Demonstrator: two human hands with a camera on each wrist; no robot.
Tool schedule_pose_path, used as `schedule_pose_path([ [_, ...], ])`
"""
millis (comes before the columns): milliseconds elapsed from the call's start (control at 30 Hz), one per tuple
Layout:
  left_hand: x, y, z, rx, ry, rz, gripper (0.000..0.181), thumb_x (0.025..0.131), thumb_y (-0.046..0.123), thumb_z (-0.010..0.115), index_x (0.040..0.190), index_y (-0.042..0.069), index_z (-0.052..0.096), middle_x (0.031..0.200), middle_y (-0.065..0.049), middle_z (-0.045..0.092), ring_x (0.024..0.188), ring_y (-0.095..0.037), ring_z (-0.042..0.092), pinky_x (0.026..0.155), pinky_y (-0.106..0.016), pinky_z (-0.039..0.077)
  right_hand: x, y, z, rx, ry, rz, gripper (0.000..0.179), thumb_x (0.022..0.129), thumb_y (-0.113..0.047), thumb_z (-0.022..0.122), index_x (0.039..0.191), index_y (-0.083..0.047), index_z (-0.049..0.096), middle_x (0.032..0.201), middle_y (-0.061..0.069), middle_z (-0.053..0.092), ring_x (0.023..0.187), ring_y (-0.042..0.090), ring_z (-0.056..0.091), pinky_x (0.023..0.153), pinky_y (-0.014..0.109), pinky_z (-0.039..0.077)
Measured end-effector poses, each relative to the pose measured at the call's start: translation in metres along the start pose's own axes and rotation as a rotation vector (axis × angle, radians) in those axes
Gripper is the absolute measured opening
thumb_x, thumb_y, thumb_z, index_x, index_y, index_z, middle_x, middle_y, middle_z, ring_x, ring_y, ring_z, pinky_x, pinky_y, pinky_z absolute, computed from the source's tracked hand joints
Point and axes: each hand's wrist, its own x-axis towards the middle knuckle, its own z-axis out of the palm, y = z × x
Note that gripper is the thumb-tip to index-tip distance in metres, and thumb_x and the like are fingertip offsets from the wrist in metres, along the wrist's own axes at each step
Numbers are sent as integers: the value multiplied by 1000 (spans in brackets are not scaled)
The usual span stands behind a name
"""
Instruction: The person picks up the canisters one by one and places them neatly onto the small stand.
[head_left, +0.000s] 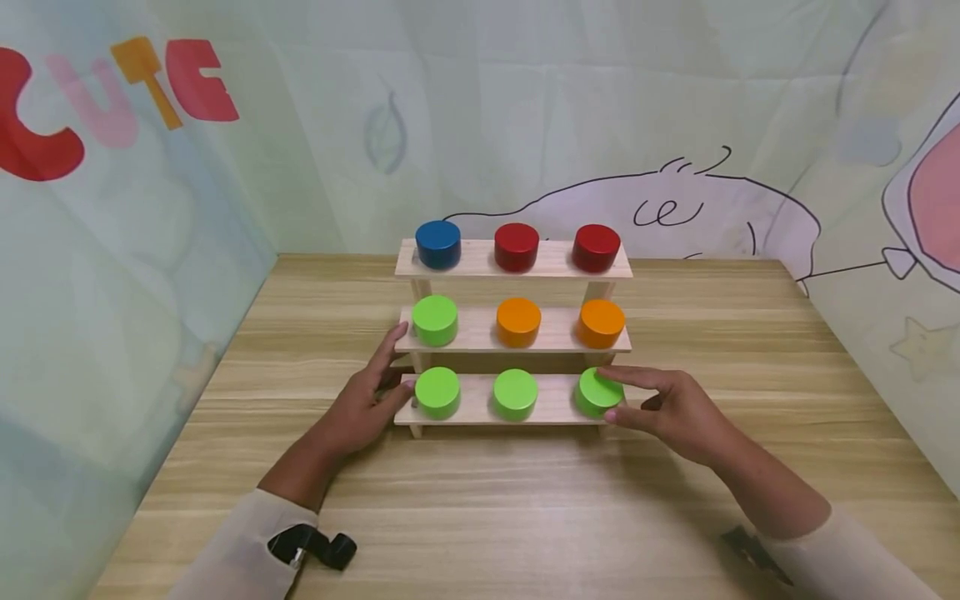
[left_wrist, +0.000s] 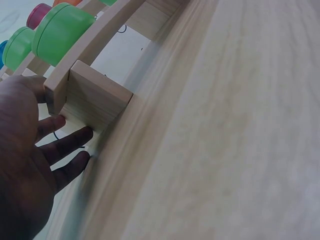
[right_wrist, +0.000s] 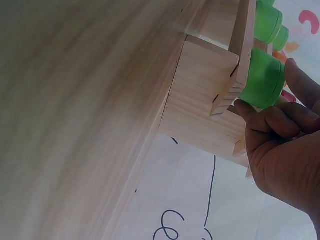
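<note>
A three-tier wooden stand bears round blocks in three rows. On the bottom tier sit a left green block, a middle green block and a right green block. My right hand holds the right green block between thumb and forefinger, at the tier's end. At the stand's left end, my left hand touches the tiers. In the left wrist view, the other fingers of that hand reach loosely past the stand's wooden leg.
The middle tier bears a green block and two orange blocks. Up top are a blue block and two red blocks. The stand is on a wood-grain table, before a printed cloth backdrop.
</note>
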Motion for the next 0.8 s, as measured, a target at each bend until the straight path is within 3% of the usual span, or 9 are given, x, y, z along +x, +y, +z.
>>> schedule_pose_path([
  [67,0,0,0,-2,-3,-2,85,113,14,57,177,38,6,171,-25,43,143,-51,61,118,-70,47,-2,0,-1,8,4,-1,57,90,-13,90,145,-12,73,152,18,67,108,5,71,72,26,62],
  [167,0,0,0,0,-4,-7,85,113,14,57,177,38,5,171,-25,43,143,-51,61,118,-70,47,-4,1,-3,5,9,-1,57,90,-13,90,144,-11,73,151,18,68,109,2,70,73,26,63],
  [333,1,-1,0,-1,-2,-15,86,113,13,57,177,40,5,172,-24,42,143,-50,61,118,-70,47,-8,3,-7,-25,18,23,57,89,-15,91,144,-13,74,149,15,70,120,7,69,76,26,63],
  [600,1,-1,0,1,0,-10,86,113,13,57,176,41,5,172,-24,42,143,-50,61,118,-70,47,-13,4,-11,-24,20,51,56,89,-14,91,143,-13,74,147,17,71,108,21,72,73,27,63],
  [800,0,0,0,7,1,-17,86,113,15,57,177,40,5,172,-24,41,143,-50,61,118,-71,46,-15,3,-15,-77,49,63,59,87,-15,94,142,-15,75,145,14,73,110,14,72,78,25,63],
])
